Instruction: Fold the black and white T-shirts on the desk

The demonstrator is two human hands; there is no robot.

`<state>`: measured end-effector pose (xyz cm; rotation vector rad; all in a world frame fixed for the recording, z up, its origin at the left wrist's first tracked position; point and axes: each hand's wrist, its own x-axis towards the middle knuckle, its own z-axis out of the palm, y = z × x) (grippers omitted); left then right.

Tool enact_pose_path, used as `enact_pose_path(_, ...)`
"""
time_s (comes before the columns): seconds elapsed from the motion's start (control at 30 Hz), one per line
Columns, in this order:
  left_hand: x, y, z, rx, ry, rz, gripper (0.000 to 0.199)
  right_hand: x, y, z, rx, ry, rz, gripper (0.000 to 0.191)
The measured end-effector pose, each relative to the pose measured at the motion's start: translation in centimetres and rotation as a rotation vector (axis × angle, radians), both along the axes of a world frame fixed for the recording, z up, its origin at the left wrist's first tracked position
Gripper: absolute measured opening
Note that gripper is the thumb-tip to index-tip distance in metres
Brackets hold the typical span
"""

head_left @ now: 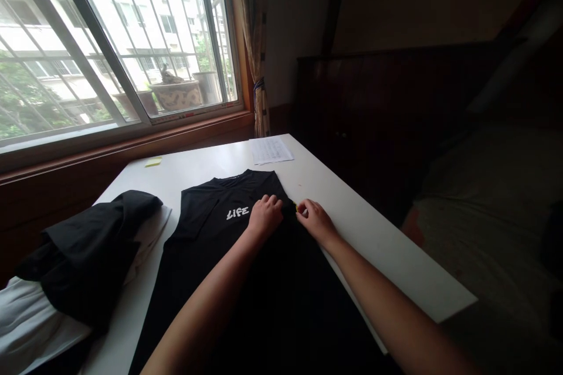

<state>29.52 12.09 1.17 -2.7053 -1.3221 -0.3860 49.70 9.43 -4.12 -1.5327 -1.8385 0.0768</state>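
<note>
A black garment (206, 263) with white lettering on its chest lies spread over the white table (347, 217), its neckline toward the far edge. My left hand (265, 214) is on the cloth right of the lettering, fingers curled; whatever it grips is too small to make out. At the garment's right edge, my right hand (314, 220) pinches a small yellow item (297, 208) between thumb and fingertips. What that item is cannot be told.
Printed papers (271, 150) and a yellow slip (153, 162) lie at the table's far side. Piled black and white clothes (92, 246) sit at the left. Behind is a barred window (132, 41) with a curtain (260, 94).
</note>
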Motion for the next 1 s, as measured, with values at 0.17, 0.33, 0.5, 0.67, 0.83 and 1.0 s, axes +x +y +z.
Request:
enact_pose_path(0.17,-2.4,0.8,-0.3,0.018,-0.016,0.067,0.016,-0.2,0.0,0.0,0.029,0.003,-0.003,0.024)
enact_pose_path(0.33,-4.0,0.7,-0.8,0.011,-0.020,0.054,0.015,-0.5,-0.2,0.3,0.022,-0.079,-0.002,0.016)
enact_pose_path(0.5,-4.1,0.8,-1.3,0.020,-0.045,0.031,0.015,-0.6,-0.4,0.3,0.031,-0.094,-0.009,0.015)
enact_pose_path(0.67,-4.0,1.1,-1.7,0.032,-0.079,-0.001,0.015,-0.5,-0.4,0.2,0.033,-0.090,-0.065,0.014)
enact_pose_path(0.83,-3.8,1.2,-2.1,0.041,-0.115,-0.085,0.014,-0.5,-0.3,0.3,0.003,-0.126,-0.164,0.009)
enact_pose_path(1.0,-3.8,1.3,-2.5,0.062,-0.201,-0.237,0.016,-1.1,-0.2,0.6,-0.046,-0.224,-0.228,0.018)
